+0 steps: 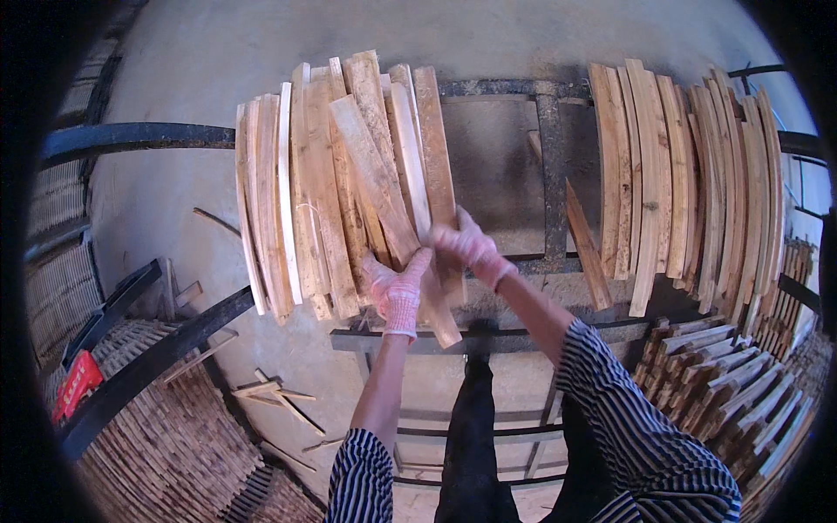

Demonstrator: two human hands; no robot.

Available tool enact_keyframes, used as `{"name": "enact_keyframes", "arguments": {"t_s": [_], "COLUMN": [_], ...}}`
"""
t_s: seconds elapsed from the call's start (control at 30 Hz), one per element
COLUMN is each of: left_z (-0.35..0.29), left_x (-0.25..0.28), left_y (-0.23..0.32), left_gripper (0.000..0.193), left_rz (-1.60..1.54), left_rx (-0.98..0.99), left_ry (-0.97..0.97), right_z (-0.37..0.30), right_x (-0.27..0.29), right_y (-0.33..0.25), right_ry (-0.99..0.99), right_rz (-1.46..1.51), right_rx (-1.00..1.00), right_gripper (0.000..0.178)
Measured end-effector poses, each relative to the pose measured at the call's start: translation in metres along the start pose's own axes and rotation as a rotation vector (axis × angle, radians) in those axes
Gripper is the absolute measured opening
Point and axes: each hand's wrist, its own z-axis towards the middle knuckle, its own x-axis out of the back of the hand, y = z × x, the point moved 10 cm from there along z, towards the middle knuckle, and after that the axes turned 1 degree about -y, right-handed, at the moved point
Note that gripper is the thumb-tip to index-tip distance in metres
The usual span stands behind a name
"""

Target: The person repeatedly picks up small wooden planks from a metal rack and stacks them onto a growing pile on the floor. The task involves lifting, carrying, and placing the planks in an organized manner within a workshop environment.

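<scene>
Over the right part of the board row point(316, 196) slants a plank point(377, 173), the left hand point(398, 288) clamped on its lower portion. At the row's right edge, the blurred right hand point(468, 245) perhaps grips a board point(437, 135); farther right lies a second row point(643, 179).

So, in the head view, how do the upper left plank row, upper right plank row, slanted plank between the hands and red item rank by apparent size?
1. Upper left plank row and upper right plank row: too alike to rank.
2. Slanted plank.
3. Red item.
</scene>
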Motion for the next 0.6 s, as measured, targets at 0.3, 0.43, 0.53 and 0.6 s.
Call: {"name": "enact_keyframes", "arguments": {"t_s": [0.3, 0.43, 0.53, 0.6], "left_z": [-0.011, 0.001, -0.019, -0.043], "left_x": [-0.051, -0.061, -0.047, -0.050], "left_y": [0.046, 0.069, 0.082, 0.080], "left_gripper": [0.109, 0.086, 0.084, 0.080], "left_rz": [-0.571, -0.058, 0.133, -0.049], "left_rx": [0.147, -0.010, -0.048, -0.064], "left_ry": [-0.418, -0.330, -0.157, -0.207], "right_z": [0.000, 0.008, -0.005, -0.036], "right_x": [0.028, 0.042, 0.041, 0.045], "right_y": [0.019, 0.026, 0.026, 0.028], "right_ry": [-0.013, -0.271, -0.299, -0.329], "right_rz": [0.303, 0.634, 0.578, 0.638], "right_rx": [-0.053, -0.035, -0.012, 0.027], "right_gripper": [0.118, 0.088, 0.075, 0.071]}}
